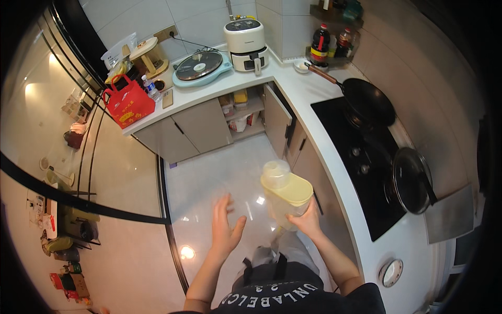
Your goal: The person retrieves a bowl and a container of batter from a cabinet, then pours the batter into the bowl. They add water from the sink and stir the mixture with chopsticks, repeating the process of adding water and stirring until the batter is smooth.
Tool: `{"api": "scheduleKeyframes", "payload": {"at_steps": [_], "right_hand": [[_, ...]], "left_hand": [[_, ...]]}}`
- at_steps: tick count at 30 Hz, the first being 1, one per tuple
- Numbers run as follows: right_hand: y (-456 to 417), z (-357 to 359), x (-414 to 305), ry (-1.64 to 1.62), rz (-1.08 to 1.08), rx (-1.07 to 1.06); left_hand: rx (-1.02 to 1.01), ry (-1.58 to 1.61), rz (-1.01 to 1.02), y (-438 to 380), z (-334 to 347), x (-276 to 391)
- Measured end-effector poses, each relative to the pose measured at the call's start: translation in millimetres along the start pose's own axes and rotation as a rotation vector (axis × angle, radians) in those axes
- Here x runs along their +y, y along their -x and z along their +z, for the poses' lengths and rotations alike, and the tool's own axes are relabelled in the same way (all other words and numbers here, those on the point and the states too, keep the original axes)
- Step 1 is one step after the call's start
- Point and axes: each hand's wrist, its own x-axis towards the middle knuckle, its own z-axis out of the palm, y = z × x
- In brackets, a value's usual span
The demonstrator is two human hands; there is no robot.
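My right hand (305, 220) grips a translucent plastic storage container (284, 210) low on its right side. The container has a pale yellow lid (292, 189), and a clear round cap or cup (276, 170) sits on the lid's far end. It is held in the air above the floor, close to the lower cabinets. My left hand (226, 227) is to the left of it, raised and holding nothing, with thumb and fingers apart and fingertips slightly blurred. Part of the container's lower end blends with the floor.
One cabinet door (277, 119) stands open, showing shelves with packages. On the counter are a red bag (129, 103), an electric pan (200, 66) and an air fryer (246, 43). A wok (368, 101) and a lidded pan (411, 180) rest on the cooktop (355, 157); nearer is a bowl (391, 272).
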Motion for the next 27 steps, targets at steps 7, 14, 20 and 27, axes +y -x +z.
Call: {"api": "scheduleKeyframes", "payload": {"at_steps": [7,14,20,27], "right_hand": [[-216.9,106.1,92.3,0.077,0.154,0.155],[-446.6,254.2,171.0,-0.087,0.108,0.259],[-576.2,333.2,203.3,-0.183,0.166,0.298],[-656.3,394.3,226.1,-0.365,0.181,0.425]], "left_hand": [[-0.125,0.023,-0.499,-112.9,40.1,-99.3],[-0.133,-0.067,-0.502,-260.5,70.1,-222.6],[-0.166,-0.041,-0.591,-354.7,100.8,-278.4],[-0.254,-0.066,-0.629,-398.7,123.5,-345.9]]}}
